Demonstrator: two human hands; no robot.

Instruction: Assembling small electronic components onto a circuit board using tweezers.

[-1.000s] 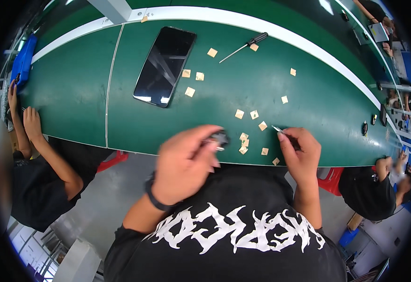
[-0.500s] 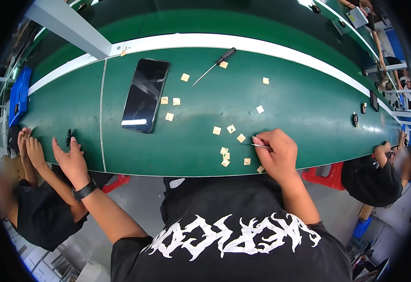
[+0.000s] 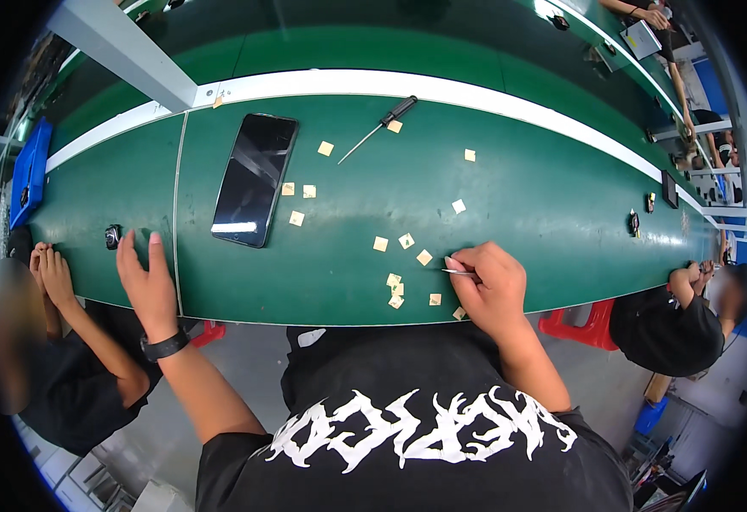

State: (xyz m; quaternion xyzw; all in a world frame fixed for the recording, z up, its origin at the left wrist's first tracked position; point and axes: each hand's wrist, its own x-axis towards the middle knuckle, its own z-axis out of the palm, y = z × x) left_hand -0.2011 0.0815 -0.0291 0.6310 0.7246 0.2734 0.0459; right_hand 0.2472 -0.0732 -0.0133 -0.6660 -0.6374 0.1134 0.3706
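Note:
My left hand [image 3: 149,286], with a black band on its wrist, hovers over the left of the green table, fingers spread and nothing in them. Just left of its fingertips lies a small black watch-like object [image 3: 113,236]. My right hand [image 3: 494,286] is closed, pinching a thin pointed metal tool [image 3: 459,271] whose tip points left. Around that tip lie several small cream squares, one square [image 3: 424,257] being close to it. A large black phone-like device [image 3: 255,181] with a glossy screen lies between my hands, farther back. More squares [image 3: 309,192] are beside it.
A dark-handled screwdriver [image 3: 379,128] lies toward the back. On the far left is a blue tray [image 3: 30,175]. Small dark parts [image 3: 634,224] sit at the right. Co-workers' hands [image 3: 56,269] are at the left end, with another person [image 3: 676,320] at the right. Red stools [image 3: 580,324] stand below.
My left hand has moved right, away from the small black object, which was blurred at its fingertips and now lies apart. The view has shifted slightly; my right hand keeps its pinch.

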